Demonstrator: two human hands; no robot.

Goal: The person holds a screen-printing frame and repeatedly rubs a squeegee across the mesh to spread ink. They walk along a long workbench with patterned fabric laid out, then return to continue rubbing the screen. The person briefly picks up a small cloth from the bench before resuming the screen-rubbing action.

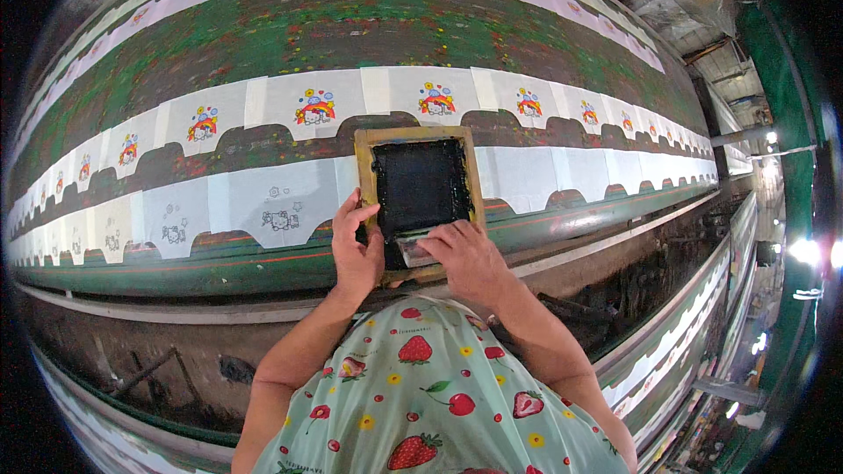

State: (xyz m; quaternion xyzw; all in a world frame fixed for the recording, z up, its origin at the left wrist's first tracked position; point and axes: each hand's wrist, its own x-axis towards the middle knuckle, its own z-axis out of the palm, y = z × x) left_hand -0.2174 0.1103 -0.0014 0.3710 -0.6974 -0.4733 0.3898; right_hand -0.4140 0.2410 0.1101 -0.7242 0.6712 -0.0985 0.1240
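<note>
A wooden screen frame (468, 167) with black ink-covered mesh (420, 177) rests over the nearer row of white fabric pieces. My left hand (356, 250) grips the frame's left side near the lower corner. My right hand (465, 254) holds a flat squeegee (413, 251) at the lower end of the mesh, fingers curled over it. Left of the frame, pale pieces carry grey line prints of a cartoon figure (281, 220). The fabric directly beneath the frame is hidden.
The long green table (176, 270) bears rows of fabric, the farther ones with colourful prints (435, 98). A pale rail (219, 310) runs along its near edge. Another long table (667, 325) stands at the lower right, near bright lamps (803, 252). My patterned apron shows below.
</note>
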